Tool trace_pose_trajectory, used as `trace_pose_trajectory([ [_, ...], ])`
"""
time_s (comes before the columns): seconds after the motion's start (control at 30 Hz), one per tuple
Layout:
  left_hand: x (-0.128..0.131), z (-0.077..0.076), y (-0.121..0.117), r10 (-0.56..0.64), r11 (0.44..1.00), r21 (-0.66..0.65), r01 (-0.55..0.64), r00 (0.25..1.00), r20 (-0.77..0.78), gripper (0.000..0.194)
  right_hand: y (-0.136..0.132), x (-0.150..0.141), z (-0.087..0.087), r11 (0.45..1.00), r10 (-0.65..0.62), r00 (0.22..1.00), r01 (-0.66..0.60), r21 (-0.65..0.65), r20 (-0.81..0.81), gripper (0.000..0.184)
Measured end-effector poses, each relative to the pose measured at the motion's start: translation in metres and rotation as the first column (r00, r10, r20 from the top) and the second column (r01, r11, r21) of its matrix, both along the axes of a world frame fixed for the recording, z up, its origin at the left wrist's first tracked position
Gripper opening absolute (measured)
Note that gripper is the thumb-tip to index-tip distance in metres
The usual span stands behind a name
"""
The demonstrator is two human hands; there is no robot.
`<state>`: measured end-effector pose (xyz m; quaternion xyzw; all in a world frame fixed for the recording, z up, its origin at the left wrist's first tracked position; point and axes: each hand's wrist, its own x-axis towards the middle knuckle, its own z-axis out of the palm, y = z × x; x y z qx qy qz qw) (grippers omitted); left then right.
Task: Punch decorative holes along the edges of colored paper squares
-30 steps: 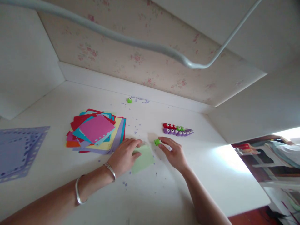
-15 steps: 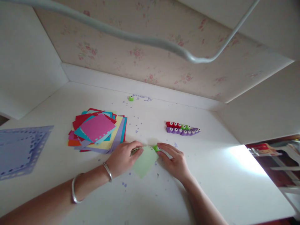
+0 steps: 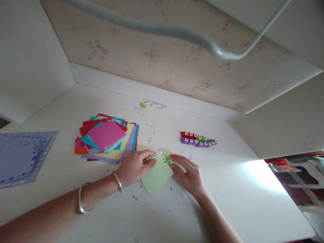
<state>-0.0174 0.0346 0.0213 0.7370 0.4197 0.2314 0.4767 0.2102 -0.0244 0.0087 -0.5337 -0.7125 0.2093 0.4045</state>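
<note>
My left hand (image 3: 136, 166) pinches the upper left edge of a light green square of paper (image 3: 157, 175) between thumb and fingers. Small holes run along two edges of that sheet, near its top corner. My right hand (image 3: 188, 173) is closed around a small green craft punch (image 3: 168, 160) with a white button, set against the paper's right edge. The fingers hide most of the punch, so whether the paper sits in its slot is unclear.
A stack of coloured paper squares (image 3: 107, 135) lies to the left, with purple hole-edged sheets (image 3: 17, 158) farther left. Rows of red, green and purple punches (image 3: 198, 140) stand at right. Another green punch (image 3: 143, 105) is at the back, near purple paper bits (image 3: 158, 105).
The light green paper has turned and flattened, so more of its face and holed edges shows. Both hands keep nearly the same place; the view has shifted slightly.
</note>
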Motion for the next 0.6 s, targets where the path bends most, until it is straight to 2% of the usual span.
trace_pose_trajectory([
  [0.23,-0.0004,0.0012,-0.0007,-0.005,0.999,0.033,0.005,1.0,-0.015,0.027,-0.001,0.0008,-0.0032,0.996,-0.07,0.998,0.07,-0.048,-0.003,0.024],
  [0.6,-0.0005,0.0033,-0.0006,0.006,0.999,0.032,-0.005,1.0,-0.011,0.027,0.0,-0.0003,-0.0034,0.998,-0.055,0.998,0.054,-0.036,-0.015,0.025],
])
